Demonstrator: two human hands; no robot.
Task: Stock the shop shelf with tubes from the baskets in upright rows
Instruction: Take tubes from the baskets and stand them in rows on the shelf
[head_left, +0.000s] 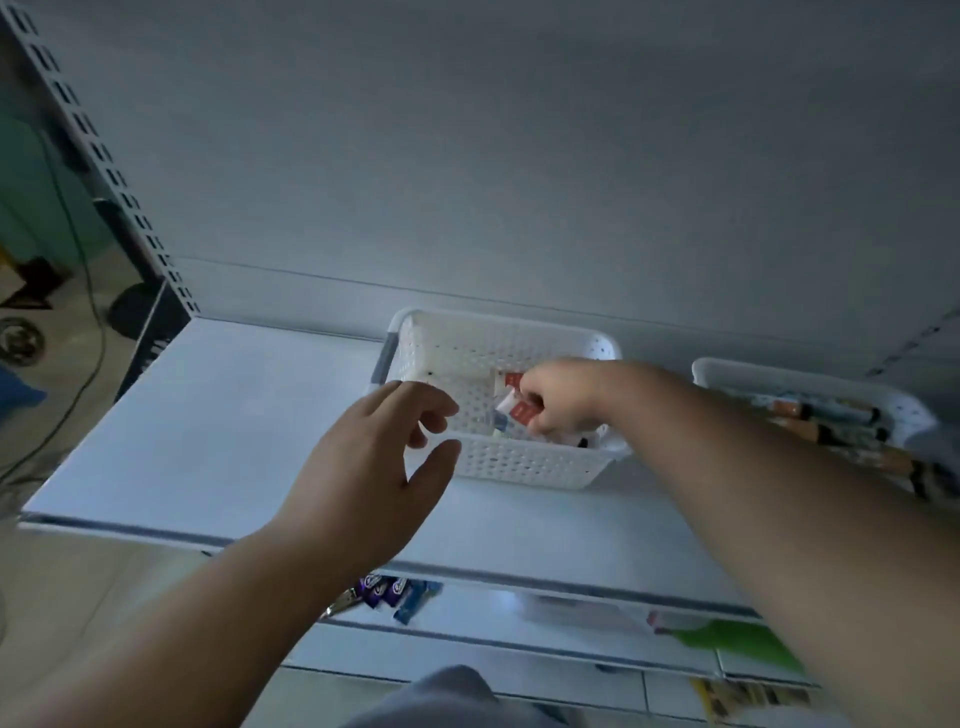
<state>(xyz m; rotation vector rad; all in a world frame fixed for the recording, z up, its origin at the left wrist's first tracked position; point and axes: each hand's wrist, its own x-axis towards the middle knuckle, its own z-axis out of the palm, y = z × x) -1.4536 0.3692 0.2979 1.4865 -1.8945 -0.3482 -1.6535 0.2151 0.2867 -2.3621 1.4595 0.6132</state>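
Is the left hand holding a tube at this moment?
No. The left hand hovers with loosely spread, empty fingers at the white basket, while the right hand grips the red-and-white tubes inside it.

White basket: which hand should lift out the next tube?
Right. The right hand is already inside the white basket, fingers curled on a red-and-white tube. The left hand hovers open outside the near rim, holding nothing.

Dim, bluish light; soft blur; bowed edges
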